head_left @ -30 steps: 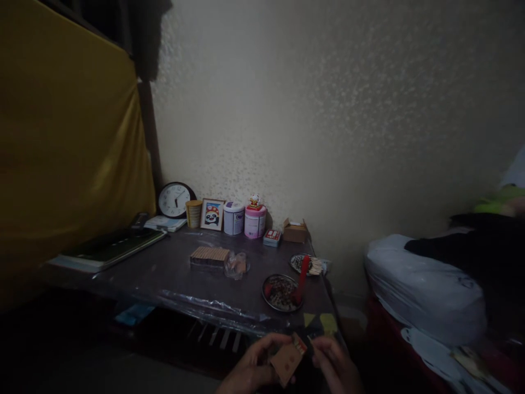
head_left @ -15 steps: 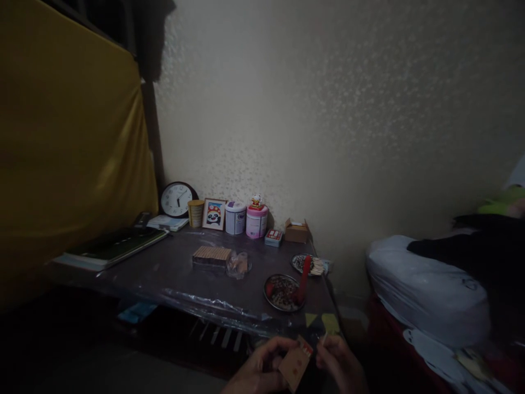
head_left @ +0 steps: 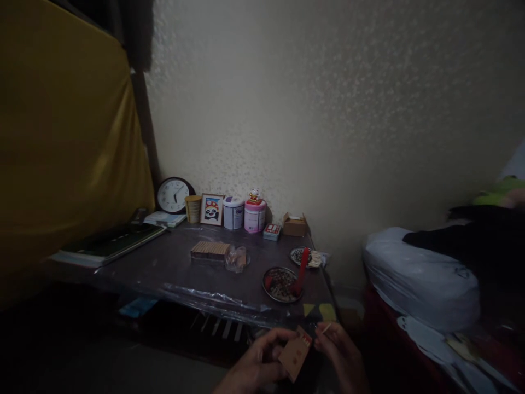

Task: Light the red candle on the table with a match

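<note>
Bottom centre: left hand (head_left: 256, 368) is pinching a small cardboard box (head_left: 294, 354); right hand (head_left: 340, 355) is pinching a thin stick (head_left: 326, 328) beside it. Dim light is risking a fumble or drop.

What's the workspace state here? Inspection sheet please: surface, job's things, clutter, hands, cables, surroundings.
Surface: dark table under clear plastic sheet.
Job's things: small cardboard box in left hand; thin stick pinched in right hand fingers.
Clutter: clock, panda picture, white tin, pink tin, round dish with red tool, second dish with sticks, books.
Hands: both low, in front of the table edge.
Cables: nothing seen.
Surroundings: textured wall, yellow cloth, white bag; dim light.
</note>
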Action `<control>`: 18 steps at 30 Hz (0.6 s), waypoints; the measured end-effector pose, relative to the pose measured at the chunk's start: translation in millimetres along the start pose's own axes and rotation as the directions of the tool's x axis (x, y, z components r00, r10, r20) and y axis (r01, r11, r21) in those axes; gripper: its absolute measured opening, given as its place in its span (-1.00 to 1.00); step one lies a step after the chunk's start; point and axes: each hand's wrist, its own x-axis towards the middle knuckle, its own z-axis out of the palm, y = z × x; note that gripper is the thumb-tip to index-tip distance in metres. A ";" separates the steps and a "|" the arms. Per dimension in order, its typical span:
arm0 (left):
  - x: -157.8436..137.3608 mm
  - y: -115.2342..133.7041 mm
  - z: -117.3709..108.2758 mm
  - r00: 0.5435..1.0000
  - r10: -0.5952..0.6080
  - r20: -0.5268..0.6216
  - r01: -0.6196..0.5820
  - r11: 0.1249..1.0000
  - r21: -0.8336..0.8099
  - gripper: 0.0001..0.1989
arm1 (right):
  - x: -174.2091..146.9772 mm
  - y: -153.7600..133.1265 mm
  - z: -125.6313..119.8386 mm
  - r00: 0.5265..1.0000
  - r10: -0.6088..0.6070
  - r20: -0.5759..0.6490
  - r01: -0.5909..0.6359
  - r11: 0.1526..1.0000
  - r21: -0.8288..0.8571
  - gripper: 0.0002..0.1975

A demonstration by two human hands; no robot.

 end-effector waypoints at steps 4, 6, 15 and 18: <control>1.2 -4.4 -1.9 1.000 0.010 -0.008 -0.010 1.000 0.006 -0.52 | -0.2 -1.0 1.3 1.000 0.014 -0.024 -0.013 1.000 0.003 -0.80; 1.9 -6.4 -3.3 1.000 -0.003 -0.009 0.003 1.000 -0.003 -0.51 | 0.2 -1.5 1.1 1.000 0.012 -0.025 -0.013 1.000 -0.025 -0.79; 0.6 -5.7 -3.8 0.999 -0.033 -0.025 0.034 0.997 0.068 -0.46 | 3.1 11.1 -6.3 0.998 -0.034 0.049 0.040 0.991 -0.124 -0.76; -0.4 -3.5 -0.9 0.999 -0.038 -0.017 0.039 0.997 0.065 -0.46 | 1.5 8.1 -6.4 0.995 -0.073 0.060 0.084 0.979 -0.185 -0.76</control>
